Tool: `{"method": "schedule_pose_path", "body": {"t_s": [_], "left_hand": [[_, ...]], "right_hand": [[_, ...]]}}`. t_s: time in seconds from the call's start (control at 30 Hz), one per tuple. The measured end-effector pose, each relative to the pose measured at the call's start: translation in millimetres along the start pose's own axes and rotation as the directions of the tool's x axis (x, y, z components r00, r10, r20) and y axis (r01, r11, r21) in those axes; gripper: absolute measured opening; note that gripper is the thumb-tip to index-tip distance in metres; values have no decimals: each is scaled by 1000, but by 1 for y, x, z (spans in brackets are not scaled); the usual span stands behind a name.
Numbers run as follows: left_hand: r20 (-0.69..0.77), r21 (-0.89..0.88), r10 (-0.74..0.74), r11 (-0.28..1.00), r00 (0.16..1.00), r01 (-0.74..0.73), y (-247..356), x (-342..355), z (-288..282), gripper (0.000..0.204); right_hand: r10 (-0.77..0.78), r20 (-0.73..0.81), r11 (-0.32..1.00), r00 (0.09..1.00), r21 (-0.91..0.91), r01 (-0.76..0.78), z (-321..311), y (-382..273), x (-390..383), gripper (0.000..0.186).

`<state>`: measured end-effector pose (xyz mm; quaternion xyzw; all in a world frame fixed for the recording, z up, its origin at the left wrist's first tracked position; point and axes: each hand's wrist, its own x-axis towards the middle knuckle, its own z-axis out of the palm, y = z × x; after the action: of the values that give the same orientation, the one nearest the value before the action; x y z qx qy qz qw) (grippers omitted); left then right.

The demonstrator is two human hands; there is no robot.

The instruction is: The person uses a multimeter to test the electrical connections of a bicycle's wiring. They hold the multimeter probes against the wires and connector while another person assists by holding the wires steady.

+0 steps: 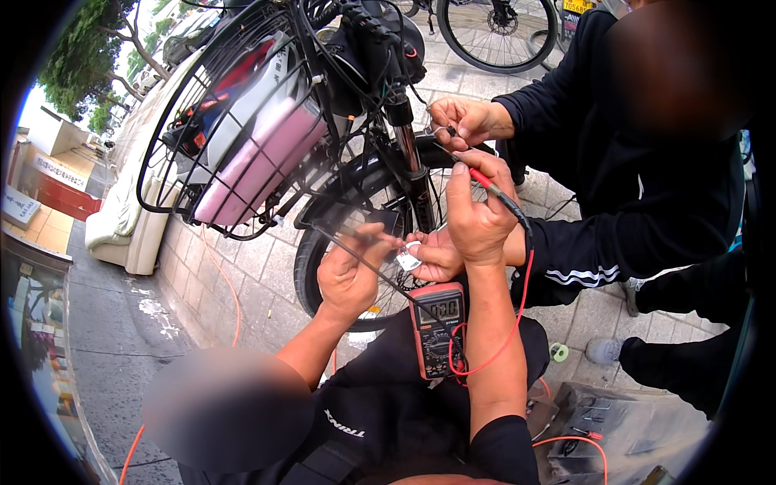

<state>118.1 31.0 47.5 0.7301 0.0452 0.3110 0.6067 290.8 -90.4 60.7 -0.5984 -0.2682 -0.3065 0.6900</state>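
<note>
My right hand (485, 212) grips a red test probe (482, 179), its tip raised toward a co-worker's hand (470, 121) that pinches a thin wire with a small black connector (451, 131). Lower and to the left, the fingers of my left hand (349, 279) are closed, apparently on the black test probe, which is blurred and mostly hidden; its black lead (380, 275) crosses in front. Beside those fingertips, the co-worker's other hand (440, 255) holds a small white piece (409, 258). A red-cased multimeter (437, 330) with a lit display rests on my lap.
Ahead stands a bike's front wheel (303, 279) and fork, with a black wire basket (234, 162) holding a pink-and-white package (263, 158). A tray of tools (594, 428) lies at the lower right, near a tape roll (558, 352). An orange cable (229, 279) crosses the paving.
</note>
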Motion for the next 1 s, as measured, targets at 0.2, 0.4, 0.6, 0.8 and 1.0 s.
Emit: {"method": "schedule_pose_path", "body": {"t_s": [0.2,0.4,0.6,0.8,1.0], "left_hand": [[-9,-23,-19,1000,1000,19,-1,-1,0,28],[18,1,-30,1000,999,30,-1,-2,-3,28],[20,17,-50,999,999,49,1,-2,-3,28],[28,34,-40,999,999,39,2,-1,-3,28],[14,17,-23,1000,1000,23,0,-2,-3,26]], "right_hand": [[45,81,999,996,-34,-43,2,-3,0,21],[27,84,999,996,-42,-23,6,4,-1,24],[64,103,997,993,-44,-60,5,2,-1,23],[68,92,997,993,-52,-64,5,1,0,21],[66,64,997,996,-52,-63,5,-1,-1,21]]}}
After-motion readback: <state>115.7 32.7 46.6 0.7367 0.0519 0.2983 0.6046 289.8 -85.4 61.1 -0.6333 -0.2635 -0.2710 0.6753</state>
